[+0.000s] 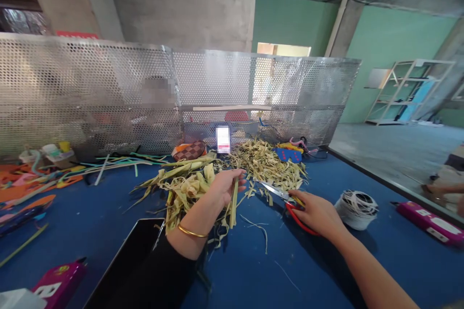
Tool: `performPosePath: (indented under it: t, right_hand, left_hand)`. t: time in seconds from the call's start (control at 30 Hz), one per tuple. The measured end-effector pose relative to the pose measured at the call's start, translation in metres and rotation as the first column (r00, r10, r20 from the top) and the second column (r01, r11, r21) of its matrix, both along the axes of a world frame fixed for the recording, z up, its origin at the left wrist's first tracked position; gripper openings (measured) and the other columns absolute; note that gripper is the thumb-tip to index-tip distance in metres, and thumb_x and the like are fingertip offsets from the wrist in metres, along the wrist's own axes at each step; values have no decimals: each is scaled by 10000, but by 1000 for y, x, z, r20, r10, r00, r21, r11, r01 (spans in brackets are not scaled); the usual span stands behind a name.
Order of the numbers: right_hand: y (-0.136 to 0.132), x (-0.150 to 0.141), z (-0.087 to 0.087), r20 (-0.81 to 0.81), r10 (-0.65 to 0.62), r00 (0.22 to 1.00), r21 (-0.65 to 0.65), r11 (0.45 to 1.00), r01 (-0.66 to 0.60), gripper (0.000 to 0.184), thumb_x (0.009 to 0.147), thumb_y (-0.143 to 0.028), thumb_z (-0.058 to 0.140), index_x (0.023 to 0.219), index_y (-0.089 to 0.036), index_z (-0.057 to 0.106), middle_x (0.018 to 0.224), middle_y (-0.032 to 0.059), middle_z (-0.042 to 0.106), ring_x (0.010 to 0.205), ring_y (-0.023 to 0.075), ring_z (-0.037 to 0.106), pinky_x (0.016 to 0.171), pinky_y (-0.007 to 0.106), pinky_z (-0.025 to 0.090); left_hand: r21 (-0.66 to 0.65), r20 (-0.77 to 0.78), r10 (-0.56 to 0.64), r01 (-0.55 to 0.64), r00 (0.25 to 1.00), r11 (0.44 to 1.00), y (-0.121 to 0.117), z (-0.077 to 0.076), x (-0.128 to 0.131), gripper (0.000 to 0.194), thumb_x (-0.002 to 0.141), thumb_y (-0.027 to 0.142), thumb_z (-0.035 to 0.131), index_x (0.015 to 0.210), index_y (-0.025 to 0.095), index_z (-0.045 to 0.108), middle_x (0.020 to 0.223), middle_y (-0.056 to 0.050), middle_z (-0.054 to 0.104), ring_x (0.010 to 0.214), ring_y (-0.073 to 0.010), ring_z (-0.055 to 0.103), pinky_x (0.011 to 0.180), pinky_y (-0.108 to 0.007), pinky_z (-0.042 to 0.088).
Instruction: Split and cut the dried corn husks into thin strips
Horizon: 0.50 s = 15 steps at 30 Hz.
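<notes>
One flat, dark panel (123, 256) lies nearest on the blue tabletop (253, 275), partly covered by the black sleeve (159, 270); it looks smooth and rigid. Beyond it, the right hand (315, 212) is closed about the handles of the red-and-yellow scissors (277, 190), the blades pointing inward at the strips; how far they are parted I cannot tell. These should feel firm and light, best held by the loops, well clear of the edges. The left hand (223, 188) is half closed, its fingers curled lightly around a few pale leaf strips (234, 207), which hang down towards the tabletop. They look dry, very light, papery and rather brittle: a hard squeeze might crack them, while a gentle pinch across several strips, close to where the blades meet them, would probably keep them from splaying. To the right stands a roll of pale cord (357, 212), likely soft but easily tangled. Just beyond and left of the left hand, the longer leaves (188, 188) lie loose and twisted, better lifted by their thicker parts than by the frayed tips. Farther off, the small leaf pieces (268, 161) form a heap, probably easiest to scoop, with the perforated metal screen (217, 77) standing behind.
</notes>
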State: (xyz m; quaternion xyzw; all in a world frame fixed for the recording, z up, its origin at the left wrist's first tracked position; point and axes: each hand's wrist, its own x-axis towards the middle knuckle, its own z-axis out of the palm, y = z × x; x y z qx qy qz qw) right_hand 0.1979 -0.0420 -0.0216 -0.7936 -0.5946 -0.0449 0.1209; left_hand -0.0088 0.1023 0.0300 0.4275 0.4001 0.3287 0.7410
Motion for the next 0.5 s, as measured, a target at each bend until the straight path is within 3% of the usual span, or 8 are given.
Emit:
performPosePath:
  t: [0.2, 0.33, 0.4, 0.5]
  right_hand:
    - [3, 0, -5, 65, -2, 998, -4, 1000, 3, 379, 826, -361, 485, 1167, -247, 602, 1027, 82, 672, 847, 231, 632, 646, 287, 412]
    - [1, -9, -1, 179, 104, 978, 102, 987, -124, 267, 840, -263, 491, 1019, -181, 671, 978, 119, 659, 883, 247, 601, 734, 330, 433]
    - [1, -18, 5, 238, 184, 954, 268, 931, -246, 267, 858, -212, 476, 1043, -168, 664, 1034, 134, 643, 941, 254, 582, 800, 362, 434]
    - [7, -35, 16, 305, 381, 873, 468, 739, -485, 324, 901, -235, 454, 1193, -192, 588, 1100, 136, 625, 991, 245, 567, 855, 386, 429]
  left_hand:
    - [-74, 12, -33, 34, 999, 997, -7, 2, 0, 59, 750, 193, 641, 788, 152, 657, 551, 18, 499, 516, -97, 497, 530, -221, 489]
    - [-120, 40, -105, 109, 994, 987, -21, 2, 5, 72, 738, 209, 651, 757, 141, 664, 542, 16, 518, 492, -92, 479, 517, -220, 460]
    - [-138, 61, -121, 128, 991, 982, -30, 2, 9, 86, 743, 215, 643, 764, 135, 667, 588, 1, 565, 518, -94, 505, 535, -217, 453]
    - [-181, 115, -134, 153, 984, 971, -43, 1, 17, 99, 760, 227, 612, 791, 148, 664, 638, -5, 605, 545, -103, 531, 552, -221, 446]
